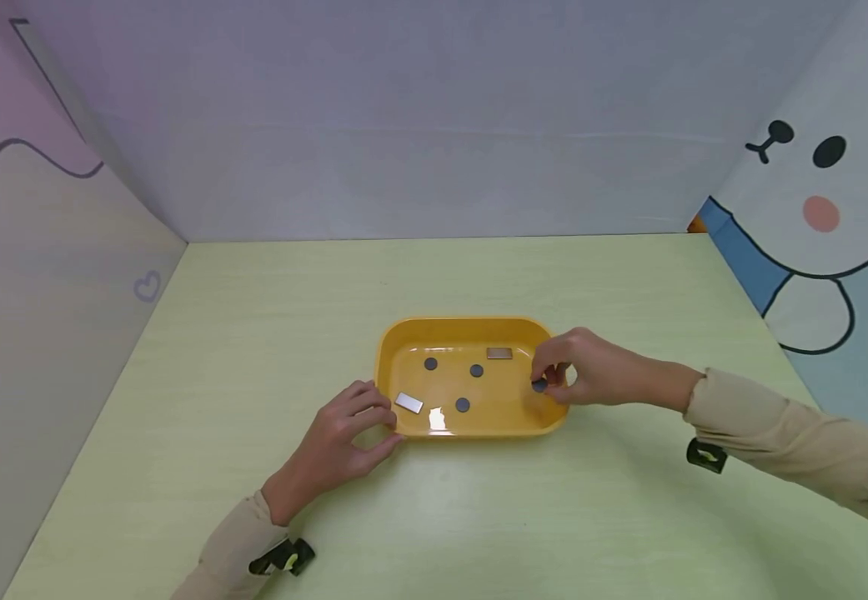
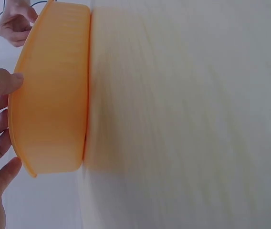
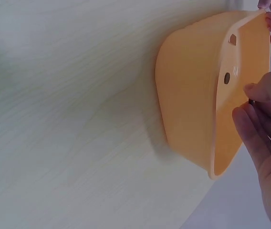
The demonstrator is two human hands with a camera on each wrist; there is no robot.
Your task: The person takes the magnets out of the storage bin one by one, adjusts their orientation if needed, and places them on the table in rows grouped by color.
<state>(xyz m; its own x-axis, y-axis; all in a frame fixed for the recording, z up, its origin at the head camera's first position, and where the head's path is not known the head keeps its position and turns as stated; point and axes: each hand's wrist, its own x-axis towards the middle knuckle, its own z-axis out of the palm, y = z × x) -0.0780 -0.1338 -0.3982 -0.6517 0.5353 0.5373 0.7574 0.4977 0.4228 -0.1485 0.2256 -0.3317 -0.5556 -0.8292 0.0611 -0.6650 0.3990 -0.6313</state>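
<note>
Right hand [image 1: 584, 371] pinches a dark disc [image 1: 539, 385] above the yellow tray's [image 1: 464, 327] right end; left hand [image 1: 343, 433], fingers relaxed, steadies its left wall. Loose pinch risks dropping the disc.

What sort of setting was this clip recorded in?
Probably a staged tabletop recording booth, not a home or workshop. A pale green table is boxed in by plain panels, one with a cartoon animal. On it sits only a yellow tray of small pieces, handled by the left hand and right hand.
</note>
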